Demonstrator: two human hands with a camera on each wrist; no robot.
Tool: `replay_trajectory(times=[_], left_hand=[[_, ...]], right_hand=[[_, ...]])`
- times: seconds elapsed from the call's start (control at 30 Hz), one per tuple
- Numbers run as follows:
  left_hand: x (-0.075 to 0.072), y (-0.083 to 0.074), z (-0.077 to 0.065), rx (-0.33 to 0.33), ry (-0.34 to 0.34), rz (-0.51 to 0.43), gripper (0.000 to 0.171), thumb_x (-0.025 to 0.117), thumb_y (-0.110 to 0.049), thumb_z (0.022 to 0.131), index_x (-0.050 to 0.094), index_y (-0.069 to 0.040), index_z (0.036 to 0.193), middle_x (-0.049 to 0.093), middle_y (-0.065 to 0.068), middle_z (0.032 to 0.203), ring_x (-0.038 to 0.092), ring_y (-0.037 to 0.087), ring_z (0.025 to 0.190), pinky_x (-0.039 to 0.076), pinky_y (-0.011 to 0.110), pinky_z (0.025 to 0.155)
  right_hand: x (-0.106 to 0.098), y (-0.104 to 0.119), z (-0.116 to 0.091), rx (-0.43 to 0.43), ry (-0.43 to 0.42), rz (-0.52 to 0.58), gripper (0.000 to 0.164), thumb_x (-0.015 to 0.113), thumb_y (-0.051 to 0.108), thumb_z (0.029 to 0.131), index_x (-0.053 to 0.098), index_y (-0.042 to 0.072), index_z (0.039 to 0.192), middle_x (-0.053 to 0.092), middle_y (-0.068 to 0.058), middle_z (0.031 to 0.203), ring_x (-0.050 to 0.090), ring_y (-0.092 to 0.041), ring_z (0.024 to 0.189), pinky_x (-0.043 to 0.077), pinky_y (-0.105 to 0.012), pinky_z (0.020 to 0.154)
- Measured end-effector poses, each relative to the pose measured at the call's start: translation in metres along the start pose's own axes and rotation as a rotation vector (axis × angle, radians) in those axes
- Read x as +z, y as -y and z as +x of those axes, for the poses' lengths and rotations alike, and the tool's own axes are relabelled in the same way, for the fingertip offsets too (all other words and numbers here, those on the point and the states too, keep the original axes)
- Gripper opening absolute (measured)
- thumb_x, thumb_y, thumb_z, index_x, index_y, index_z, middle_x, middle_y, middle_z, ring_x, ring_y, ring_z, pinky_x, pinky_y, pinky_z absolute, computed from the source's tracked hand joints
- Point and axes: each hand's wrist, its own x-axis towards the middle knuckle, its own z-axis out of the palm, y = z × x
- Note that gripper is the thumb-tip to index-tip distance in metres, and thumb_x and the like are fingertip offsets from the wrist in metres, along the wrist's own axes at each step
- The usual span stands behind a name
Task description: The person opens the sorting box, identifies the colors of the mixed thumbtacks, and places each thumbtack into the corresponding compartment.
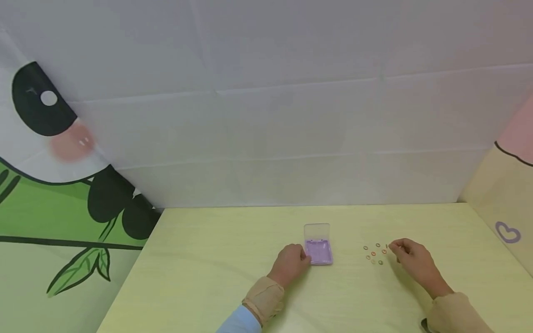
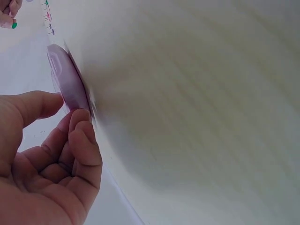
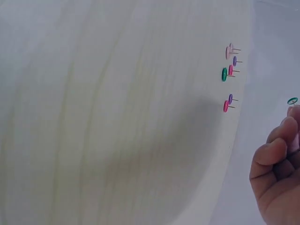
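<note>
My left hand (image 1: 290,264) pinches the near left edge of a small purple plastic box (image 1: 319,253) between thumb and fingertips. The box's clear lid (image 1: 316,231) stands raised at the back. To the right, my right hand (image 1: 413,262) is lifted just beside a loose group of thumbtacks (image 1: 373,254). Between its fingertips it pinches a green thumbtack (image 3: 292,101). In the right wrist view the other tacks lie with points up, among them a green one (image 3: 224,74), a pink one (image 3: 226,106) and a purple one (image 3: 235,61).
Everything lies on a pale yellow wood-grain table (image 1: 200,259). A white cloth wall (image 1: 266,138) rises along its back edge. Printed panels with cartoon pictures stand at the left and right. A dark object (image 1: 424,325) shows partly by the right sleeve.
</note>
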Motion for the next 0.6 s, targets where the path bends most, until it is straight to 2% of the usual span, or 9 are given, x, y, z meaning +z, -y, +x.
replay_trajectory(times=[0.4,0.6], left_hand=[[0.000,0.004,-0.007,0.019,-0.008,0.011,0.018,0.063,-0.013,0.084,0.064,-0.001,0.071,0.061,0.006,0.066,0.044,0.011,0.060,0.047,0.029,0.058],[0.001,0.006,-0.010,0.032,-0.007,0.023,0.017,0.063,-0.012,0.083,0.063,-0.001,0.070,0.058,0.005,0.065,0.042,0.011,0.059,0.046,0.028,0.056]], right_hand=[[0.005,0.006,-0.007,0.041,-0.046,0.234,0.040,0.046,0.025,0.100,0.058,-0.012,0.109,0.052,0.006,0.063,0.049,-0.008,0.056,0.046,-0.024,0.051],[0.007,0.004,-0.013,0.037,-0.058,0.362,0.031,0.049,0.024,0.099,0.059,-0.006,0.097,0.050,0.011,0.060,0.048,-0.007,0.053,0.046,-0.024,0.049]])
